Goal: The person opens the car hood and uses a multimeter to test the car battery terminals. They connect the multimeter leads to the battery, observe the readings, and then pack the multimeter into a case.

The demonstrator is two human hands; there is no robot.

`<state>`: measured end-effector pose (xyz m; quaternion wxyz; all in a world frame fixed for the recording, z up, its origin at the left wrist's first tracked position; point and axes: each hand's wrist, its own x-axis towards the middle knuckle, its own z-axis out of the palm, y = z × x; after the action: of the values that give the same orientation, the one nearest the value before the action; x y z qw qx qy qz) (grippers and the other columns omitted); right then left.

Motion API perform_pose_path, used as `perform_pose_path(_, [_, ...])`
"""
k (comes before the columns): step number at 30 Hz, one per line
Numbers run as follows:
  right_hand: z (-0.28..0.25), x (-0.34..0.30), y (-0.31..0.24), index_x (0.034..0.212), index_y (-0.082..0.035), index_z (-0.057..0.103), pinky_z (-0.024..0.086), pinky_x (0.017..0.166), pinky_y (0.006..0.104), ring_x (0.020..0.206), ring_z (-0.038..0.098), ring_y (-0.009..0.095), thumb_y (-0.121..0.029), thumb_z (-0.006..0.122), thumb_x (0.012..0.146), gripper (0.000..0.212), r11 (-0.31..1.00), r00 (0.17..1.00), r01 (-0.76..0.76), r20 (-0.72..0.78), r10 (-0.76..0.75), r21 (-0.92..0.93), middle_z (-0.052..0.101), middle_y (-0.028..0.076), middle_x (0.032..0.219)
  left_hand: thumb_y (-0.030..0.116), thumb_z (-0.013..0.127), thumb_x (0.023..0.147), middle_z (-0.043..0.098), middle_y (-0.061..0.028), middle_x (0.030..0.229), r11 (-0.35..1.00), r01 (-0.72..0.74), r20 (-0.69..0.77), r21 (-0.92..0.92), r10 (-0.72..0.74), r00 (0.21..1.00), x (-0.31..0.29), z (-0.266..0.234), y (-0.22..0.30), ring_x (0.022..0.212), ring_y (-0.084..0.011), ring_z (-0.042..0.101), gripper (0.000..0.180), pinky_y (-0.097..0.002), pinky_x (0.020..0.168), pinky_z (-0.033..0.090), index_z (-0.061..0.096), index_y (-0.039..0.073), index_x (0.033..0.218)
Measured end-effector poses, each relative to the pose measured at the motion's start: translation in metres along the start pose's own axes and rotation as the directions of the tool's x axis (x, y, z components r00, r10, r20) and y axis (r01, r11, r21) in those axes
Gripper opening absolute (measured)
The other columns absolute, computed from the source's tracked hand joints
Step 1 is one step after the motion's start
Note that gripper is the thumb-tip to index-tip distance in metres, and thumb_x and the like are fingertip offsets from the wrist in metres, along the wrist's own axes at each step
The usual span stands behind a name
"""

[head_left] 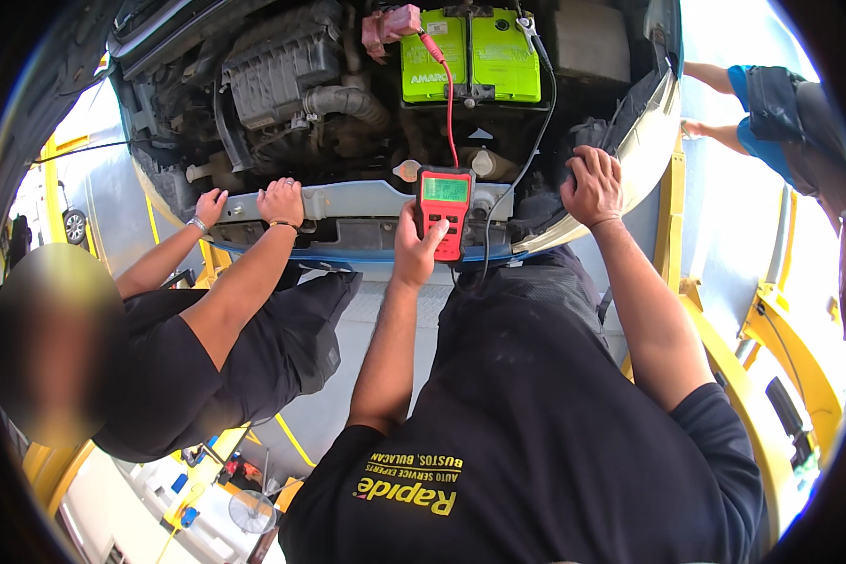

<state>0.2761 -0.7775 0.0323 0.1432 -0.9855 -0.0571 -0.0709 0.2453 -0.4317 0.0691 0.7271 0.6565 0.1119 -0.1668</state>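
Observation:
My left hand (412, 246) is closed around a red and black handheld battery tester (450, 246), its thumb on the buttons below a lit green screen. A red lead (450, 113) runs up from the tester to the pinkish-red terminal cover (390, 30) by a bright green car battery (425, 58). The black lead (541, 132) loops to a metal clamp (527, 28) at the battery's right side. Farther right, my right hand (594, 188) rests on the car's front edge beside the headlight, fingers apart and slightly bent, holding nothing.
At left, a co-worker (169, 376) leans with both hands on the front panel (334, 201). The engine (282, 66) lies beyond. Yellow lift posts (669, 216) flank the car. Another person (785, 122) stands at far right. Behind the co-worker is a fan (252, 510).

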Motion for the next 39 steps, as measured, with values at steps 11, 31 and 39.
perform_pose_path(11, [-0.001,-0.001,0.003,0.097,-0.012,0.07,0.04,0.111,0.0442,0.126,0.058,0.027,-0.013,0.07,0.073,0.024,0.998,0.999,0.042,0.008,-0.042,0.049,0.063,0.006,0.127,0.015,0.071,0.098,0.065,-0.0097,0.121,1.0,-0.01,-0.091,-0.028,0.007,0.996,-0.007,0.028,0.008,0.108,-0.0145,0.062,0.047,-0.0324,0.1,0.05,0.049,-0.004,0.136])
perform_pose_path(31, [-0.124,0.05,0.032,0.114,-0.006,0.069,0.053,0.097,0.0376,0.107,0.067,0.022,-0.01,0.069,0.091,0.023,0.042,0.937,-0.058,0.04,0.347,0.997,0.07,0.007,0.113,0.015,0.073,0.097,0.066,-0.0109,0.119,0.996,-0.048,-0.107,-0.074,0.04,0.993,-0.042,0.043,0.001,0.109,-0.0153,0.063,0.048,-0.0327,0.099,0.051,0.05,-0.005,0.133])
perform_pose_path(39, [-0.268,0.062,-0.036,0.117,-0.005,0.067,0.052,0.097,0.0369,0.108,0.067,0.022,-0.011,0.068,0.092,0.026,0.511,0.927,0.35,-0.211,-0.311,0.785,0.07,0.008,0.114,0.021,0.078,0.094,0.063,-0.0117,0.123,0.995,-0.025,-0.027,-0.093,0.022,0.999,-0.036,0.045,0.017,0.111,-0.0155,0.062,0.056,-0.0324,0.101,0.05,0.049,-0.006,0.134])
